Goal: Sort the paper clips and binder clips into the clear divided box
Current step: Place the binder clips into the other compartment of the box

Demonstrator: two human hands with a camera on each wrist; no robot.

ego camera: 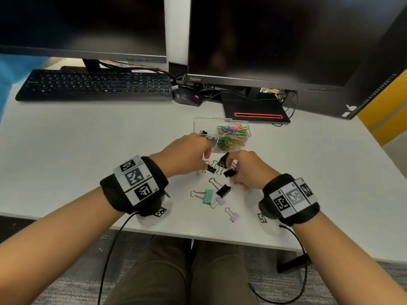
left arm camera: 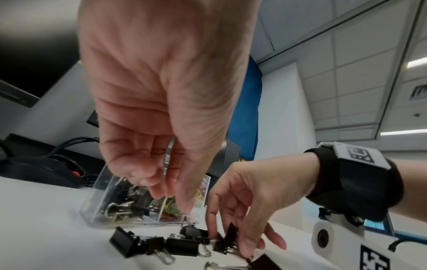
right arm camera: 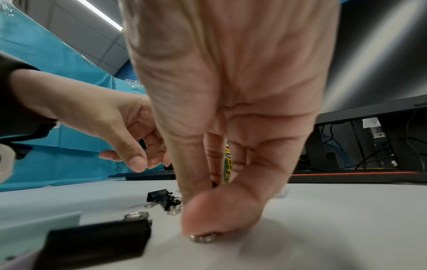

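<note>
Box: clear plastic divided box (ego camera: 203,124) on the white desk (ego camera: 88,133), just beyond both hands.
Contents: coloured wire paper clips (ego camera: 233,135) fill the right compartments; black binder clips (left arm camera: 129,206) lie in the left; neither is countable.
Loose clips: four black binder clips (ego camera: 223,190), one mint (ego camera: 208,195), two lilac (ego camera: 234,216), one pink, half hidden.
Left hand (ego camera: 187,155): fingers loosely curled above the black clips; grasp not discernible.
Right hand (ego camera: 248,168): thumb and fingers pinch a black clip's wire handle (right arm camera: 203,238).
</note>
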